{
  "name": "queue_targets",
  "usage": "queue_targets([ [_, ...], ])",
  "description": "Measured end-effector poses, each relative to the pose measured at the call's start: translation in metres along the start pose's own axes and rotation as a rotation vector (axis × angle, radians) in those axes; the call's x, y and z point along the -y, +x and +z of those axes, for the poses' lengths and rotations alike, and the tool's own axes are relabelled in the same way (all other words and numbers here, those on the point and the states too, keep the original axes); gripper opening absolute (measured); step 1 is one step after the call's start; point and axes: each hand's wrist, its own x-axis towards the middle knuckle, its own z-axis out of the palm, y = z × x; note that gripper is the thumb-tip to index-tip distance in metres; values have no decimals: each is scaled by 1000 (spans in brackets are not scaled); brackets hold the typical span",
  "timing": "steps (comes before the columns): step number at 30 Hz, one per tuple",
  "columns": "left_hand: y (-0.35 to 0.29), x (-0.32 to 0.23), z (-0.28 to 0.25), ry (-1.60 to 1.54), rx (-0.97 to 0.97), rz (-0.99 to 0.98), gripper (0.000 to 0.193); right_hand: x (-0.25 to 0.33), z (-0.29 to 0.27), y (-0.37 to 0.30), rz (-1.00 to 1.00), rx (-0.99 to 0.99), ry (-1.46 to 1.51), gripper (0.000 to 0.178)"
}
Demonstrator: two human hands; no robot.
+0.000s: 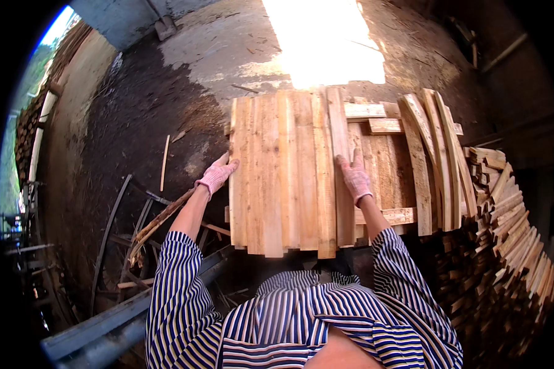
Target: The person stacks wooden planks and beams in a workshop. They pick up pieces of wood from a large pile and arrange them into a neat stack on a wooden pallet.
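Plank row [271, 172] at centre of frame, left hand [216, 173] open against its left edge, right hand [355, 177] with fingers spread at its right edge; best to press inward evenly, row kept flat, minding lower ends, which sit uneven and could skew under lopsided force.

I can read no text, label, number or sign: none on the row of planks [280, 166] before me, none on the loose slats [442, 160] to its right, none on the stacked sticks [512, 218] farther right of it.
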Motion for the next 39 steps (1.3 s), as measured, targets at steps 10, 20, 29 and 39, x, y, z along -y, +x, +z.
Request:
queue_targets([
  [10,12,16,-10,-463,254,-210,73,-10,-59,-13,117,84,278,72],
  [20,44,42,16,-820,236,-352,65,-4,23,-13,54,37,-9,93],
  [29,32,6,13,-591,134,-331,80,-8,-85,6,56,-386,-499,71],
  [39,43,-23,21,151,-343,-46,90,-66,-189,8,169,-193,-436,57],
])
